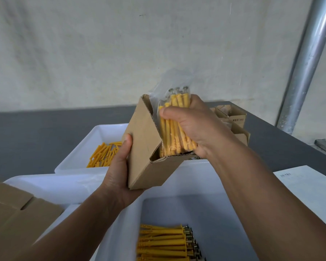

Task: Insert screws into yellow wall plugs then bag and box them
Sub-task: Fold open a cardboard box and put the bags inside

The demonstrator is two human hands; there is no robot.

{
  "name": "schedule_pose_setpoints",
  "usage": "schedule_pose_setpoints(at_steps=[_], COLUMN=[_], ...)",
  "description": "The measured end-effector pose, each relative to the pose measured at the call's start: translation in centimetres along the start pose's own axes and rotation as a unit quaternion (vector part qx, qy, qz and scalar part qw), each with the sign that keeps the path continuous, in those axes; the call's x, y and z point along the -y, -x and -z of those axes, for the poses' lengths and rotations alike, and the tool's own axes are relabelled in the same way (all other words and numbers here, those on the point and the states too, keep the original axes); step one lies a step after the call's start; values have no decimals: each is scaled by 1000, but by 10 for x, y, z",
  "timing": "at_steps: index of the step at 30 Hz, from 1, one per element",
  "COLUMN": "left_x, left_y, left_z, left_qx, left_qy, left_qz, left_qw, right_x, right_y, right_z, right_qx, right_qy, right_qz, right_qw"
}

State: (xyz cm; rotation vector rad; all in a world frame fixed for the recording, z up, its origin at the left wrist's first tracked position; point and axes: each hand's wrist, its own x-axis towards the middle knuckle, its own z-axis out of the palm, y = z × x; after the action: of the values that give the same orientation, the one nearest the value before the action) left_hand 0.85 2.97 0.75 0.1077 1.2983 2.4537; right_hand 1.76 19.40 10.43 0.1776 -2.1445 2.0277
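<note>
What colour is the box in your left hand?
Plain brown cardboard. The box shows best in the head view, the only view here.

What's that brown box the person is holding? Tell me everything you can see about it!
The cardboard box is small, brown and corrugated, as its cut edges show. It is held in the air, tilted, above a white tub. Its open end faces up, with a flap standing tall. The left hand grips its lower side, thumb on the front. The right hand holds a clear bag of yellow plugs with screws in the opening.
</note>
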Motion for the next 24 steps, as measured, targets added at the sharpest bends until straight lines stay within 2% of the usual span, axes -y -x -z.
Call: schedule_pose_setpoints(at_steps=[6,12,20,24], left_x=[3,4,5,4], left_y=[1,1,-1,0], left_z=[-1,-2,-3,-5], left_qx=[10,11,6,1], left_qy=[-15,-40,-53,-38], left_qz=[-11,-16,-6,8], left_qw=[1000,999,999,999], right_x=[-4,-9,-4,2], right_y=[0,-4,-2,3], right_z=[-3,-4,-7,-14], right_qx=[53,66,62,76], right_qy=[70,171,325,439], right_qz=[-60,-78,-23,35], right_qw=[994,980,943,895])
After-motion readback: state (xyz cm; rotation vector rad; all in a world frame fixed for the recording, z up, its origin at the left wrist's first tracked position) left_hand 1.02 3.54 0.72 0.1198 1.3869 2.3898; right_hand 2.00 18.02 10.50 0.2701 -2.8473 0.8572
